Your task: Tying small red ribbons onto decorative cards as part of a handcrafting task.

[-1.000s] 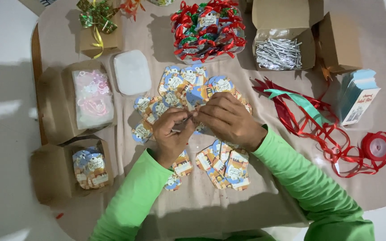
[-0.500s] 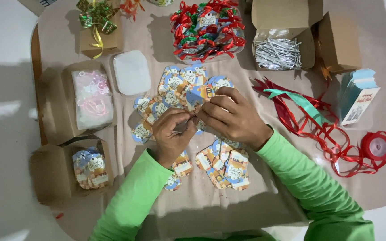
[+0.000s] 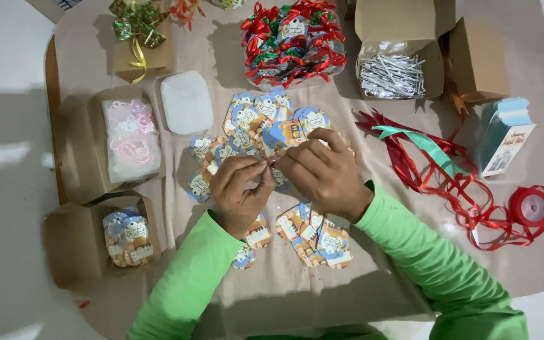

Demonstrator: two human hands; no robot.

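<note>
Where the green sleeves (image 3: 410, 252) enter from the bottom edge, both hands meet at frame centre over a brown cloth (image 3: 347, 296). Left hand (image 3: 239, 192): fingers curled narrow, thumb and forefinger pinched on something small and thin; what it is cannot be told. Right hand (image 3: 322, 173): fingers bent close, tips touching the left hand's tips, pinching the same small item. Cut paper tags (image 3: 266, 123), blue and orange, lie scattered under and around both hands; one cluster just below the right wrist, a larger one just above the fingers.

Lower left: open brown box (image 3: 70, 245) holding more tags. Above it, second brown box (image 3: 80, 151) with a pink-patterned packet inside. White lidded tub (image 3: 186, 102) just right of it.

Right of centre: loose red ribbon (image 3: 448, 182) with a green strip across it; red spool (image 3: 532, 208) at far right. Blue-and-white carton (image 3: 504, 135) above the spool.

Top edge: clear tub of red-and-green bows (image 3: 294, 41), centre. Box of silver wire ties (image 3: 393, 72) to its right. Small box with a green-gold bow (image 3: 135, 25), upper left.
</note>
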